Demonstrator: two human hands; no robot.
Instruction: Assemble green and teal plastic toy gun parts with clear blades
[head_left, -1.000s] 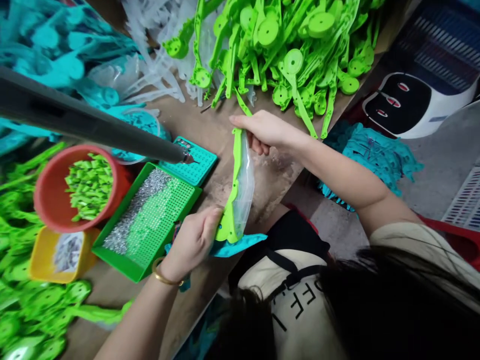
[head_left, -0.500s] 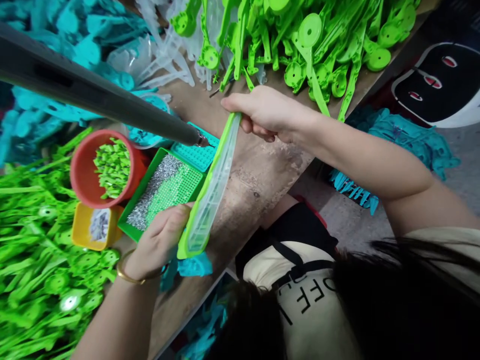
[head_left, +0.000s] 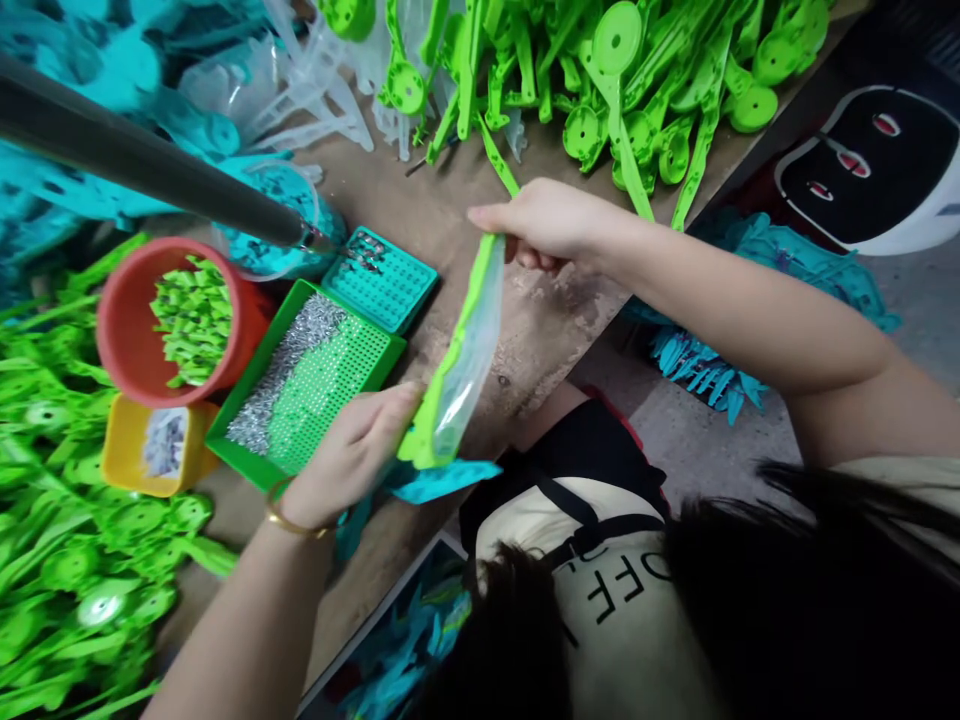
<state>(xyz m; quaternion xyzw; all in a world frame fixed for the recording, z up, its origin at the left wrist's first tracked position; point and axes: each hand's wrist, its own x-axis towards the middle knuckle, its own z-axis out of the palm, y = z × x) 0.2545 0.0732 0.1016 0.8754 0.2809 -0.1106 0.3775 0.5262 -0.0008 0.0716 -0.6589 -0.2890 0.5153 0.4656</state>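
Observation:
My left hand (head_left: 358,445) is closed on the lower end of a long bright green plastic part with a translucent clear piece along its side (head_left: 453,352). My right hand (head_left: 551,222) pinches the upper end of that same part, so it slants between the two hands over the table. Most fingertips of my left hand are hidden behind it. A teal plastic piece (head_left: 446,482) lies just below the lower end. Left of the part are a green perforated tray of small silver screws (head_left: 382,362) and a teal perforated tray (head_left: 405,290).
A grey, driver-like tool (head_left: 172,165) slants in from the upper left. A red tub (head_left: 124,320) holds small green pieces; beside it stands a yellow container (head_left: 124,440). Green parts (head_left: 517,60) are heaped at the back, with clear parts (head_left: 330,110) and teal parts (head_left: 97,70) further left.
Both hands and the green part have shifted slightly right, the lower end also upward in the view. The driver-like tool's tip now appears further left, off the part. The trays appear shifted left.

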